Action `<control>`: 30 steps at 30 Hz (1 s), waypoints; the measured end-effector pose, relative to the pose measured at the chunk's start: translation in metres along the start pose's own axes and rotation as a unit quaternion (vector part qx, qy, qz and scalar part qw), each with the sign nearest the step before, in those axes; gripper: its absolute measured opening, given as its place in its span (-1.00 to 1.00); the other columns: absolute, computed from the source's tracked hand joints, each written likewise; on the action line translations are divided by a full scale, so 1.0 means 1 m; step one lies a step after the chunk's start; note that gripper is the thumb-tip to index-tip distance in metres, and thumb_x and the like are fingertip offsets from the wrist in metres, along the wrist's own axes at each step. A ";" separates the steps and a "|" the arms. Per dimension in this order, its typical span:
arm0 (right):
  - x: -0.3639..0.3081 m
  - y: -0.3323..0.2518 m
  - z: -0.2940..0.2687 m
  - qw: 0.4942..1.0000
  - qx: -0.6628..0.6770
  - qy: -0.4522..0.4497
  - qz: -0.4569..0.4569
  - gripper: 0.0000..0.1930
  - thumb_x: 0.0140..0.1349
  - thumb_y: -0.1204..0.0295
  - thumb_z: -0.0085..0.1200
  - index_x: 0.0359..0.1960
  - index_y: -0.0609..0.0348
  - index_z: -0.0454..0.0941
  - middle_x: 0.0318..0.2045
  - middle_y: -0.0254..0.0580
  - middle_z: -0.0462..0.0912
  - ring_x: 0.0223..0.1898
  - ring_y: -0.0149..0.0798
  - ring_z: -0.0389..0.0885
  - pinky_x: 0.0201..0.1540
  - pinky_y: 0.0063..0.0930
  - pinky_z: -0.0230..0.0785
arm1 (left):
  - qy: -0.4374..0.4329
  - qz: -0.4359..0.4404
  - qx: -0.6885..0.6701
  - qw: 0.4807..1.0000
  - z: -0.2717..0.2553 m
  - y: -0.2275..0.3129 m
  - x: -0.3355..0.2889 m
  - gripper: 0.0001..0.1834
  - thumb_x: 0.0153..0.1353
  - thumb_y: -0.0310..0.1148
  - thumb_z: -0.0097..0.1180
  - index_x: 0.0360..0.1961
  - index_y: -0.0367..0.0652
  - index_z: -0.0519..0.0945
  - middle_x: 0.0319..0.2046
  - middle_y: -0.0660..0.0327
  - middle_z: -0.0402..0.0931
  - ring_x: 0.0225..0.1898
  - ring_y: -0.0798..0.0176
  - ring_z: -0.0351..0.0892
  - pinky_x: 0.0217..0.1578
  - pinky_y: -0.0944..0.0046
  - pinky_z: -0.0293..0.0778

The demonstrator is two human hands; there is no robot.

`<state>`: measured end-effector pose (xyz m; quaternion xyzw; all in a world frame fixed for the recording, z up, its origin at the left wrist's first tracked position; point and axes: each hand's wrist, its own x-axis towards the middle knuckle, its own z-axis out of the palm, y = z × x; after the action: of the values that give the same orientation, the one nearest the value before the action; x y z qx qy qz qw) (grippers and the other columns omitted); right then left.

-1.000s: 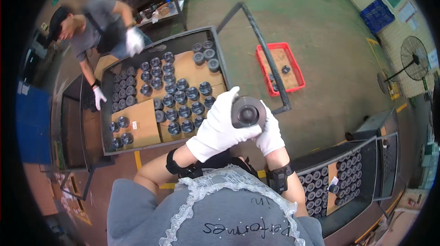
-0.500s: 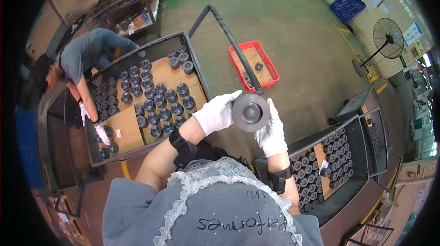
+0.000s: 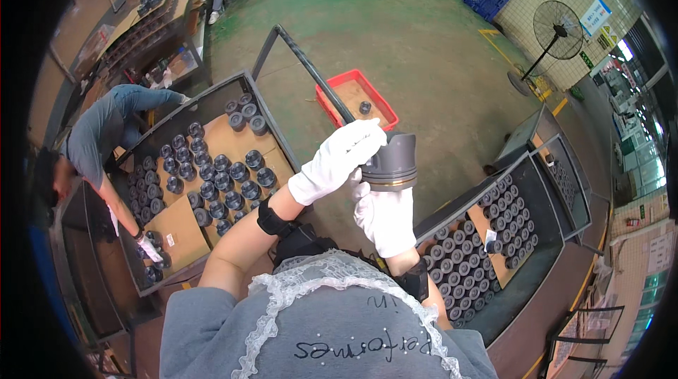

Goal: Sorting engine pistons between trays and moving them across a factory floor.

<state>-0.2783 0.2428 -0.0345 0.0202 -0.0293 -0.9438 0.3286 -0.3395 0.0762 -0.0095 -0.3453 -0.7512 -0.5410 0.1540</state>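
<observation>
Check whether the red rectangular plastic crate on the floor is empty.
Not empty: the red crate holds at least one dark round part, visible on its flat brown lining.

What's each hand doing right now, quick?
Left hand: closed on the grey piston, at its left side.
Right hand: holding it too, at its lower end.

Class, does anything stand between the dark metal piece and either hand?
Only the white gloves: the left hand meets the dark metal piece at its left, the right hand from below; nothing else visible intervenes.
</observation>
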 end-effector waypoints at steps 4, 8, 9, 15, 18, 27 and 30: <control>0.006 0.000 0.016 0.964 -0.198 0.055 -0.168 -0.38 0.41 -0.07 -0.23 0.22 0.24 0.30 -0.04 0.08 0.54 -0.16 -0.10 0.60 -0.10 -0.35 0.56 | 0.065 -0.177 -0.205 0.961 0.012 0.012 0.003 -0.68 0.43 -0.36 -0.09 0.12 -0.24 0.47 0.06 0.12 0.50 0.19 0.21 0.42 0.30 0.19 0.23; 0.013 -0.016 0.018 0.949 -0.241 0.046 -0.199 -0.35 0.43 -0.12 -0.26 0.24 0.24 0.27 0.00 0.08 0.55 -0.08 -0.02 0.62 0.00 -0.15 0.57 | 0.115 -0.233 -0.365 0.894 0.027 -0.008 -0.016 -0.49 0.41 -0.42 -0.06 0.34 -0.29 0.24 0.28 0.09 0.32 0.31 0.23 0.30 0.35 0.18 0.16; 0.013 -0.023 0.009 0.936 -0.279 0.016 -0.215 -0.34 0.42 -0.10 -0.20 0.30 0.18 0.19 0.10 0.06 0.49 0.05 0.00 0.57 0.14 -0.07 0.48 | 0.103 -0.229 -0.424 0.870 0.027 -0.006 -0.019 -0.39 0.39 -0.42 -0.05 0.41 -0.30 0.11 0.36 0.08 0.21 0.37 0.20 0.20 0.36 0.16 0.13; 0.018 -0.005 -0.004 0.735 -0.542 0.117 -0.390 -0.22 0.29 0.26 0.16 0.43 0.08 -0.06 0.27 0.02 0.27 0.21 -0.07 0.42 0.27 -0.14 0.32 | 0.114 -0.206 -0.613 0.754 0.038 0.001 -0.022 -0.33 0.36 -0.36 -0.05 0.45 -0.25 0.06 0.35 0.09 0.21 0.32 0.18 0.28 0.34 0.12 0.17; 0.015 0.012 0.002 0.536 -0.704 0.175 -0.433 0.11 -0.03 0.31 0.45 0.47 0.09 -0.12 0.17 0.08 0.32 0.18 -0.08 0.43 0.27 -0.21 0.30 | 0.088 -0.212 -0.686 0.690 0.042 -0.006 -0.018 -0.31 0.36 -0.17 -0.16 0.45 -0.23 0.07 0.36 -0.06 0.19 0.31 -0.05 0.30 0.36 -0.03 0.17; 0.015 0.023 0.009 0.324 -0.813 0.160 -0.457 0.30 -0.25 0.19 0.58 0.44 0.32 -0.13 0.24 0.13 0.30 0.26 0.01 0.34 0.29 -0.15 0.26 | 0.060 -0.158 -0.853 0.494 0.056 -0.015 -0.008 -0.33 0.42 -0.03 -0.34 0.41 -0.24 0.14 0.36 -0.10 0.20 0.34 -0.09 0.26 0.36 -0.07 0.20; 0.018 0.017 0.000 0.322 -0.812 0.156 -0.460 0.27 -0.22 0.19 0.56 0.45 0.30 -0.13 0.26 0.13 0.28 0.27 -0.01 0.33 0.30 -0.15 0.25 | 0.085 -0.195 -0.770 0.602 0.047 -0.004 -0.010 -0.34 0.42 -0.05 -0.28 0.41 -0.24 0.15 0.34 -0.07 0.23 0.33 -0.03 0.29 0.35 -0.01 0.22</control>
<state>-0.2816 0.2180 -0.0337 -0.0995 0.8178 -0.4761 -0.3074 -0.3282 0.1150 -0.0355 -0.1343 -0.0901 -0.9632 -0.2148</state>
